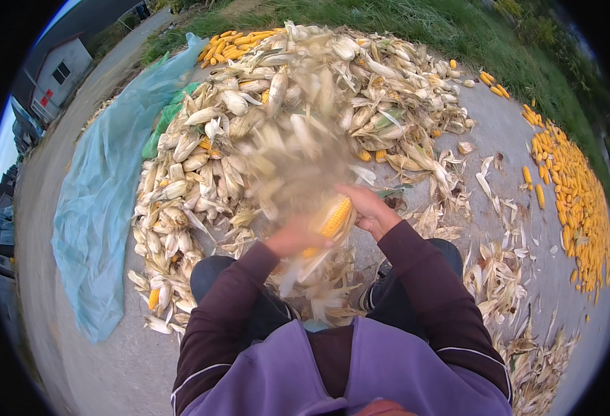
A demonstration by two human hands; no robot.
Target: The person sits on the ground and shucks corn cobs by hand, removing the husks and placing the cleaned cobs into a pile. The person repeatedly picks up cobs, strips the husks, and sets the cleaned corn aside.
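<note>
Between my hands is a corn cob (335, 218) with its yellow kernels bared along the top and pale husk leaves around its sides. My right hand (368, 208) grips it from the right, near the upper end. On the lower left side my left hand (297, 236), blurred, has its fingers closed on the husk. Loose husk leaves (325, 291) hang and lie below, between my feet. Just beyond my hands rises a large heap of unhusked corn ears (232, 135), its near middle part smeared by blur.
Husked yellow cobs form a long pile (575, 192) at the right and another (237, 44) behind the heap. A blue plastic sheet (107, 171) lies left, with green plastic (162, 125) beside it. Dry husks (497, 275) litter the concrete. Grass (429, 36) borders the far side.
</note>
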